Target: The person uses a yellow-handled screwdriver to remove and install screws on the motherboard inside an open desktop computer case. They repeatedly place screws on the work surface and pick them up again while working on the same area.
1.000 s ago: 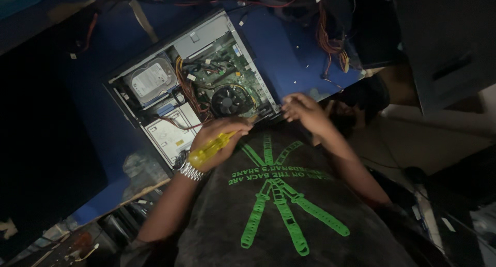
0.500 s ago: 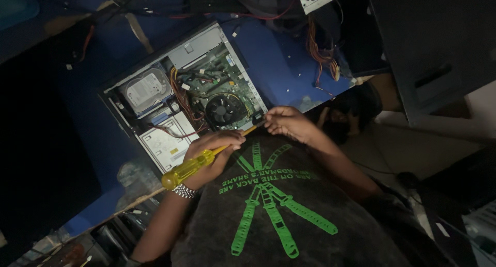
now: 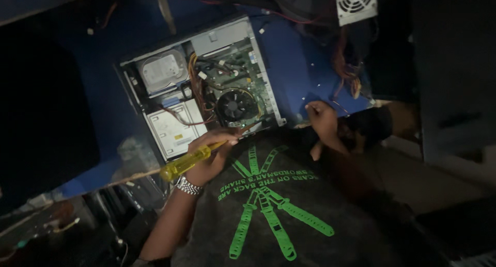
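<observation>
Screwdriver (image 3: 188, 161) with a yellow handle sits in the left hand (image 3: 209, 156), fingers (image 3: 219, 138) curled shut around it, its shaft running toward 2 o'clock to the near edge of the open computer case (image 3: 201, 89). That case lies on its side on the blue table (image 3: 297, 65), cooling fan (image 3: 236, 105) just beyond the tool's tip, a hard drive (image 3: 163, 71) at the case's 10 o'clock corner. Bare blue surface opens at 3 o'clock of the case, up to the table's edge. There the right hand (image 3: 323, 120) rests well apart from the screwdriver, fingers folded; I cannot tell whether it holds anything. A loose power supply (image 3: 356, 3) lies at 1 o'clock.
</observation>
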The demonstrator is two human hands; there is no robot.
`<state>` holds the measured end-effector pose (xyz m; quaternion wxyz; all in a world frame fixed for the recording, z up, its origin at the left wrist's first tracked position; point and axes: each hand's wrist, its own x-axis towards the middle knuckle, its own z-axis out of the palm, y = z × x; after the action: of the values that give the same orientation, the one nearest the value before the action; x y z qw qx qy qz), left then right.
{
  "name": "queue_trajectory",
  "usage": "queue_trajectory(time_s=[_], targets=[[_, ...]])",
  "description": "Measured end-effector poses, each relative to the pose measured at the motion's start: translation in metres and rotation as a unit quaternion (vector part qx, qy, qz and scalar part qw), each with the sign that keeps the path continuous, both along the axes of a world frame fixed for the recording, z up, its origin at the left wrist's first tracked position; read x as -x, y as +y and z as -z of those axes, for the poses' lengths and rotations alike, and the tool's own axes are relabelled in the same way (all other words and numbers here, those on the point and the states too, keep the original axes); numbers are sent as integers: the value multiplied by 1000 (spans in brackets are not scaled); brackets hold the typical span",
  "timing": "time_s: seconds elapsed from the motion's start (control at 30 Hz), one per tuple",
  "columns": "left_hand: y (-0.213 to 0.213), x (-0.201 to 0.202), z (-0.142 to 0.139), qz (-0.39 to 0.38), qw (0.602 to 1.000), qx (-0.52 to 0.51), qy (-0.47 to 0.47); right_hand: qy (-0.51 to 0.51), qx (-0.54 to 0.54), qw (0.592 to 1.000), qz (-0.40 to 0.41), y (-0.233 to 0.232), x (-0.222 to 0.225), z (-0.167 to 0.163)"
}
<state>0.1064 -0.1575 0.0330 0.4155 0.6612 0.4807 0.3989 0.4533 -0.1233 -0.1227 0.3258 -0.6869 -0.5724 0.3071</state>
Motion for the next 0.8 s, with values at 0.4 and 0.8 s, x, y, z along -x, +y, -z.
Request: queue_trajectory(time_s=[0.4,0.8], targets=[[6,7,34,-103,995,2,11,39,17,999,21,14,0,27],[45,2,32,-100,991,-63,68,186,-32,982,-9,58,32,7]])
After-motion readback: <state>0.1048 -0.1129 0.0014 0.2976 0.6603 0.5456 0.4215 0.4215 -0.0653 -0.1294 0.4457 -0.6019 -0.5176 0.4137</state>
